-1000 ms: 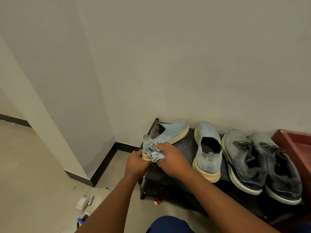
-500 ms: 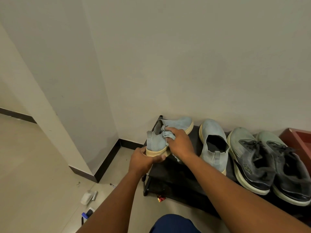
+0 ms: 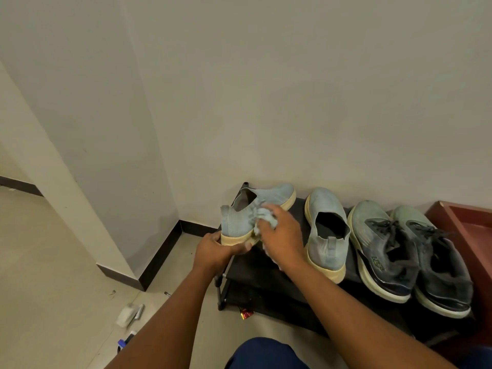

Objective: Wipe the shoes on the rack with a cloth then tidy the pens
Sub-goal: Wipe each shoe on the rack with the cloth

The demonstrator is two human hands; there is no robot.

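Moved up from the heel since the frame a second ago, my right hand (image 3: 279,235) now works the pale blue cloth (image 3: 262,217) along the inner side of the light-blue slip-on shoe (image 3: 255,209), close to its collar, while the shoe's heel has been raised slightly off the shelf edge. From my remote seat I see the right fingers curled around the bunched cloth, pressing it against the knit upper. My left hand (image 3: 217,249) grips the cream sole at the heel, fingers wrapped under it and thumb along the side, steadying the shoe at the left end of the black shoe rack (image 3: 255,270). Its partner (image 3: 324,233) sits just beside it on the top shelf, heel toward me, and the pair of dark lace-up trainers (image 3: 404,251) stands further right, next to a reddish-brown wooden tray (image 3: 463,222). I judge the wiping step to be at its first shoe, with three shoes yet to be done. No pens can be clearly made out; a small white item (image 3: 127,314) and a blue-capped object (image 3: 123,342) lie on the floor to the left, too small to identify. The next move, as I read it, calls for carrying the cloth forward over the toe while the left hand holds firm, then setting the shoe level on the shelf.
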